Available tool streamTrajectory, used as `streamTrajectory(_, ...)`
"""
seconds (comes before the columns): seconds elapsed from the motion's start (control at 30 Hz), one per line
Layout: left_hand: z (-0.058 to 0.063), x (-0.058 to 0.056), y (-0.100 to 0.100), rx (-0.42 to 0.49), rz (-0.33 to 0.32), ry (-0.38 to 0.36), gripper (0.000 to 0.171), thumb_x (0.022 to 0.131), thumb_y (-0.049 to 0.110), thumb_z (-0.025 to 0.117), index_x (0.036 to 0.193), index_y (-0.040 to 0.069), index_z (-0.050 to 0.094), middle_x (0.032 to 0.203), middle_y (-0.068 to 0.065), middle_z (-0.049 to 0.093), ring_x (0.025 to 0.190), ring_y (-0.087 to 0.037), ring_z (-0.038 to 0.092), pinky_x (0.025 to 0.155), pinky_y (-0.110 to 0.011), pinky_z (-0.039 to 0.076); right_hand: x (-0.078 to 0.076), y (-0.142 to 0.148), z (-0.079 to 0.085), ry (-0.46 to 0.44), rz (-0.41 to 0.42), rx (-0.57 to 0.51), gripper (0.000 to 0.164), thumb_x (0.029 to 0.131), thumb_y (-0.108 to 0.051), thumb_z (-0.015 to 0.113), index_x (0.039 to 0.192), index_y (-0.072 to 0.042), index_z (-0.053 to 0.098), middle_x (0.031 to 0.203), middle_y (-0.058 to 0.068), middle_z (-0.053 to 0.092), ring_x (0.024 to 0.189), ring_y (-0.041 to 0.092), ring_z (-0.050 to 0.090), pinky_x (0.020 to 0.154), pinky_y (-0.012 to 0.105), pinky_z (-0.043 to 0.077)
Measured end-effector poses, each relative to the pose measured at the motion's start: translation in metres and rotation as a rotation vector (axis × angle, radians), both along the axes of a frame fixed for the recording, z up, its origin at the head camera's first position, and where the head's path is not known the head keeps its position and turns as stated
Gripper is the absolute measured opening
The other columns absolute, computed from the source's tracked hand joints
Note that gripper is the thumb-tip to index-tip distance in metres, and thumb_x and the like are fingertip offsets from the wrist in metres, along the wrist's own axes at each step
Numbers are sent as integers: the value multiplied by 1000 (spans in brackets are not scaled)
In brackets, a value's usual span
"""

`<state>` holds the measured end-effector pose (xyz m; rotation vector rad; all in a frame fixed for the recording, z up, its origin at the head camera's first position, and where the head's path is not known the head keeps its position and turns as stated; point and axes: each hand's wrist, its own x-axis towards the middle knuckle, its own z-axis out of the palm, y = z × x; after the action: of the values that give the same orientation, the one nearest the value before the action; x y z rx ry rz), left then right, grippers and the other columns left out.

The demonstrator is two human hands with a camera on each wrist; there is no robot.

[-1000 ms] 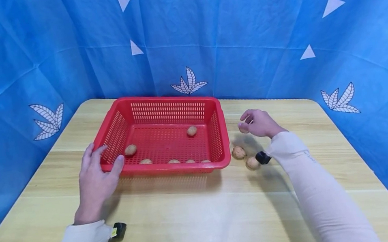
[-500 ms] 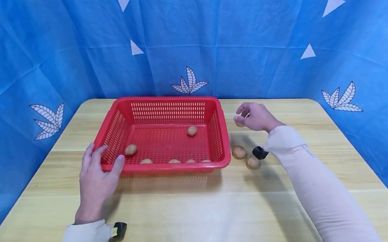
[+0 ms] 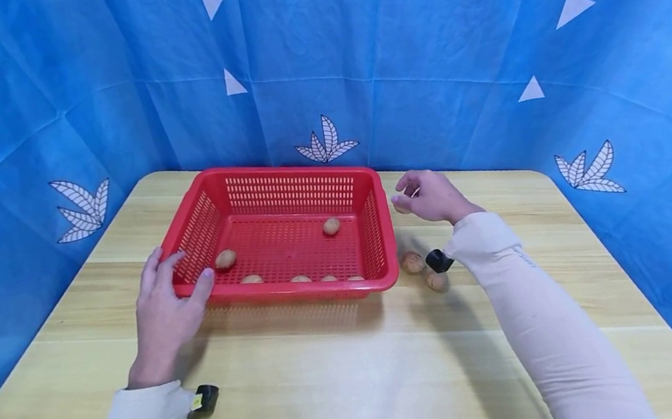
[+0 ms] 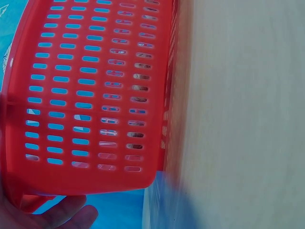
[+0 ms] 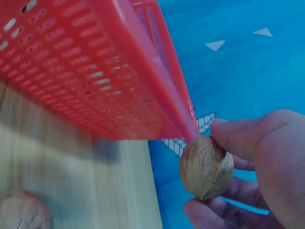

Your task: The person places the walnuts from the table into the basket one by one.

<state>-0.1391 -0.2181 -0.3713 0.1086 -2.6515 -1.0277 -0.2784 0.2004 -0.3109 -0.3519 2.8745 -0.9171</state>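
Note:
A red plastic basket (image 3: 296, 290) stands on the table with several walnuts inside, one of them a walnut (image 3: 331, 226) near its right end. My left hand (image 3: 168, 316) holds the basket's front left corner, thumb on the front rim and fingers over the left side. Just beyond the basket's right rim, above the table, my right hand (image 3: 432, 195) pinches a walnut (image 5: 205, 168) between thumb and fingers. In the right wrist view this walnut overlaps the end of the rim. Below that hand, one walnut (image 3: 412, 262) and another walnut (image 3: 437, 281) lie on the table.
The light wooden table (image 3: 335, 394) ends at a blue curtain (image 3: 301, 44) that hangs behind it and along both sides. The basket's perforated side wall (image 4: 86, 95) rises from the tabletop. Low front walls partly hide several walnuts inside.
My right hand has moved left and away from me, carrying the walnut closer to the basket's right rim. My left hand and the basket have stayed in place.

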Motion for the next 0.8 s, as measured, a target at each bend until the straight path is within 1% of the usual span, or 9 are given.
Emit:
streamTrajectory(0.13,0,0,0,0,0,3,69,91,30,64,145,-2,35,157,-21,14,135,-49,23,84,-70,44,-1,-7,2,-11,1,-10,34,92,-27,67,116,-4,62,103,14,62,91,29,59,77,41,53)
streamTrajectory(0.3,0,0,0,1,-1,-1,69,91,30,64,145,-2,35,157,-21,14,136,-49,23,83,-70,44,-1,-15,5,-20,-20,-9,35,92,-28,67,118,-5,62,104,13,62,93,28,58,75,40,54)
streamTrajectory(0.43,0,0,0,7,-3,-3,70,91,30,65,145,-2,35,157,-21,13,135,-49,23,82,-70,45,-1,-20,8,-3,-21,-6,33,91,-29,68,114,-6,64,101,12,63,92,27,58,73,39,54)
streamTrajectory(0.63,0,1,-1,7,-6,-13,70,91,31,64,146,-1,35,157,-20,12,134,-50,24,81,-70,46,0,-29,10,-30,-4,-23,27,90,-28,70,109,-9,66,97,9,64,89,26,59,69,36,56)
streamTrajectory(0.8,-1,1,0,4,-1,6,68,92,31,64,144,-2,36,157,-21,14,134,-49,25,84,-70,44,-1,-37,12,-1,27,-24,23,90,-27,70,103,-9,66,96,7,66,88,24,60,70,36,55)
